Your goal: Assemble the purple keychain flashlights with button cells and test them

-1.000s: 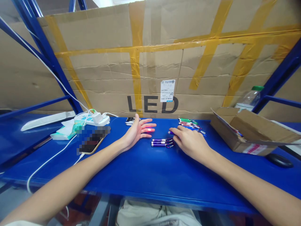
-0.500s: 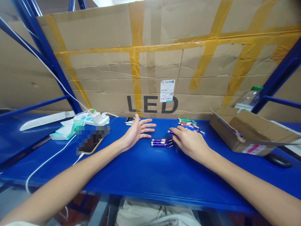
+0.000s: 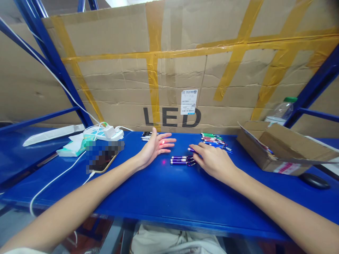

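Note:
My right hand is closed around a purple laser pointer, whose tip sticks out toward the left. Opposite it, my left hand is open, palm turned to the pointer and fingers spread. A bright red spot lights the fingers of that hand, and a fainter one glows on the blue tabletop below. Between the hands lie several purple laser pointers with carabiner clips. Green, red and blue pointers lie in a row behind my right hand. Black and silver ones are partly hidden by my left hand.
An open cardboard box stands at the right, with a black mouse beside it and a bottle behind. At the left are a phone, a power strip, a tissue pack and a white cable. A large carton forms the back.
A red light spot has appeared on my left fingers, with another on the tabletop. The pointer in my right hand has shifted very slightly; both hands otherwise hold their places.

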`<state>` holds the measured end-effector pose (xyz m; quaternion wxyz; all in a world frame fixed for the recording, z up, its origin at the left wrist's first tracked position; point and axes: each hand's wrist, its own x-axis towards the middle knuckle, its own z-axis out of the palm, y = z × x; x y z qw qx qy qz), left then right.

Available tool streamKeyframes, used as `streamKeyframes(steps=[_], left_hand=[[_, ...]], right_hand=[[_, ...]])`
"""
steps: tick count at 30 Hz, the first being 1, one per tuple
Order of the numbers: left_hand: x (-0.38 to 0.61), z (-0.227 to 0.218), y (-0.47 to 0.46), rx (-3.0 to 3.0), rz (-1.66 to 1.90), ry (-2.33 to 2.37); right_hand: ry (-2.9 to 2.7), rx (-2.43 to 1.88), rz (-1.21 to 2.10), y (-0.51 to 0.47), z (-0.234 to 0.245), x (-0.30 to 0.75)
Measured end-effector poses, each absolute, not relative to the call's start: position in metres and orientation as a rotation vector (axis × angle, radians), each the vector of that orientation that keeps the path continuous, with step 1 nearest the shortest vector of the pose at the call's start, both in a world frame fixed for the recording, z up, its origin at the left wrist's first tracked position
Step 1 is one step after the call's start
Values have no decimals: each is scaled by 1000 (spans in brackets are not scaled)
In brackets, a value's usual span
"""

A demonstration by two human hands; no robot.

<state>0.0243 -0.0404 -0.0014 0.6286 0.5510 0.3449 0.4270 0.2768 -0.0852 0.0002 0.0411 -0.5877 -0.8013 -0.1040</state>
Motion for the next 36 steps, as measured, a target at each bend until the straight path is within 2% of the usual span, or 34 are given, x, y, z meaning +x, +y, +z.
streamKeyframes(steps=[36], left_hand=[[24,-1,-42,1265,955,769]], right_hand=[[-2495,-1837,-299,-81,-4,279]])
